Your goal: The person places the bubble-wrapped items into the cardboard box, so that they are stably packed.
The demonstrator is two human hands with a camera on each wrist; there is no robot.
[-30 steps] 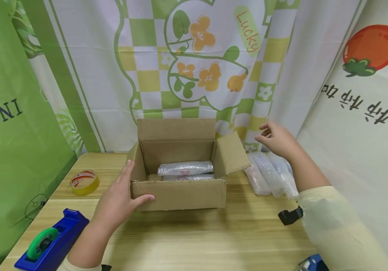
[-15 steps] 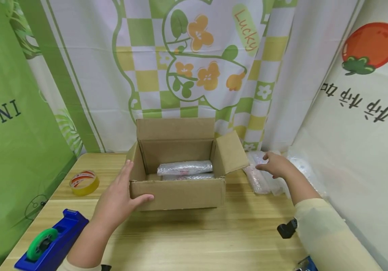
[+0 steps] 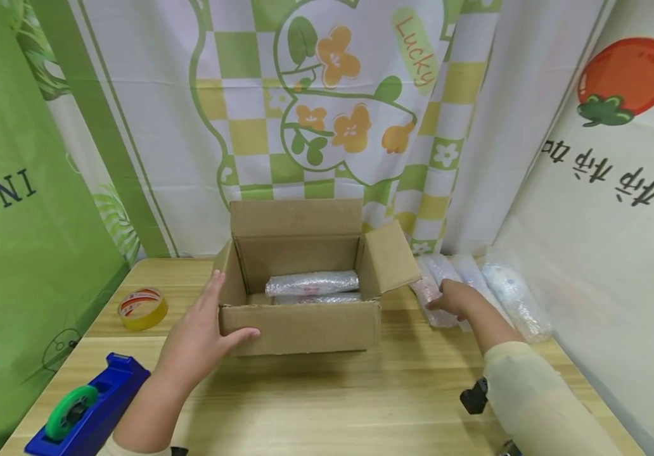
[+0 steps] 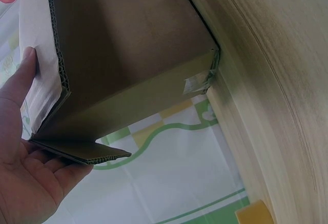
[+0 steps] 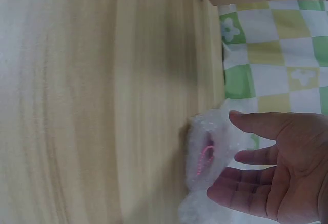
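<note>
Cardboard box [image 3: 304,328] sits near the back edge of the table [image 3: 327,399], roughly midway along, top open, flaps spread. Two bubble-wrapped rolls [image 3: 312,283] lie inside lengthwise; the front one is mostly hidden by the box's front wall.

Left hand [image 3: 198,335] holds the box at its front left corner: thumb on the front panel, fingers bent at the left flap, corner between them.

Right hand [image 3: 459,299] is over the row of bubble-wrapped packs [image 3: 469,272] near the table's back right corner. Thumb and fingers well apart, loosely bent, nothing gripped. Can't tell if the fingertips touch the nearest pack [image 5: 205,157], which shows pink through the wrap.

Yellow tape roll [image 3: 143,321] is by the left edge, toward the back left corner. Blue tape dispenser [image 3: 104,402] with green wheel [image 3: 70,413] is on the left edge nearer the person, beside the left forearm.
</note>
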